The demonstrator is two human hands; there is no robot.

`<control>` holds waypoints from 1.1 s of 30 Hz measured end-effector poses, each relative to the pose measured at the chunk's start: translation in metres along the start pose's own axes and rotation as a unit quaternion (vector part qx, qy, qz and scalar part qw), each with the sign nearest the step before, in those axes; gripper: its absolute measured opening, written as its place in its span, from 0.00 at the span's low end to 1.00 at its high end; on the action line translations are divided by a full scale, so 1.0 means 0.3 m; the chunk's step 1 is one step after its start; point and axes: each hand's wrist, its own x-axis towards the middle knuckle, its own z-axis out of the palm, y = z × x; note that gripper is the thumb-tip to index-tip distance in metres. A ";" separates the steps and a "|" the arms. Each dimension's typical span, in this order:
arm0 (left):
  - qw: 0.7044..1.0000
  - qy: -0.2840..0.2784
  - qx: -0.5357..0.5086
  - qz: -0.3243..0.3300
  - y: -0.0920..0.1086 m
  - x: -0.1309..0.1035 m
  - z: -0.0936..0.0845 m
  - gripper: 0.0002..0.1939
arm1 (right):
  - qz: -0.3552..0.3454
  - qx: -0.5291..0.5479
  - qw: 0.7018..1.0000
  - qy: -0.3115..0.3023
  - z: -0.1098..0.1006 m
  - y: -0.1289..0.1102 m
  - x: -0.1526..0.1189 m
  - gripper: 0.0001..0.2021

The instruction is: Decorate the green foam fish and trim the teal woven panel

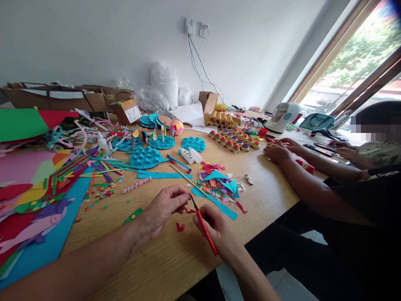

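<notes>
My right hand grips a pair of scissors with red handles and dark blades, the tips pointing up and left. Close to those tips, my left hand has thumb and finger pinched together; whatever lies between them is too small to make out. Below the hands, a small curled red scrap rests on the wooden table. A green cutout with yellow dots is partly covered by my left wrist. Just beyond my hands lie a pale thin stick and a blue paper strip.
Colourful paper scraps, white glue bottles and pens lie ahead. Behind them are blue-painted egg trays and a multicoloured one. Paper sheets cover the left side. A co-worker's hands work at right.
</notes>
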 end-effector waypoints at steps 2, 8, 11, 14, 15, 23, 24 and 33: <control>1.000 -0.006 0.011 0.003 0.002 -0.002 0.001 0.06 | -0.005 -0.001 1.000 -0.001 0.000 0.000 0.001 0.13; 0.999 -0.015 0.033 -0.001 0.006 0.000 0.007 0.05 | -0.007 -0.013 1.000 0.007 0.000 0.004 0.005 0.13; 0.999 -0.018 0.047 -0.001 0.009 0.001 0.006 0.05 | -0.003 -0.010 1.000 0.007 -0.003 0.003 0.002 0.13; 0.999 -0.012 0.049 -0.005 0.011 0.001 0.003 0.05 | 0.002 -0.010 1.000 0.007 -0.006 0.001 -0.002 0.13; 0.999 -0.008 0.048 -0.007 0.012 0.001 0.002 0.05 | 0.004 -0.011 1.000 0.007 -0.007 0.000 -0.003 0.13; 0.998 -0.004 0.060 -0.005 0.006 0.008 -0.005 0.06 | 0.019 -0.023 1.000 0.000 -0.014 0.003 -0.007 0.13; 0.998 -0.003 0.062 -0.005 0.004 0.009 -0.006 0.06 | 0.021 -0.026 0.999 -0.002 -0.016 0.004 -0.009 0.13; 0.997 0.000 0.075 -0.004 0.008 0.018 -0.003 0.08 | 0.022 -0.037 0.999 0.001 -0.022 0.027 -0.013 0.13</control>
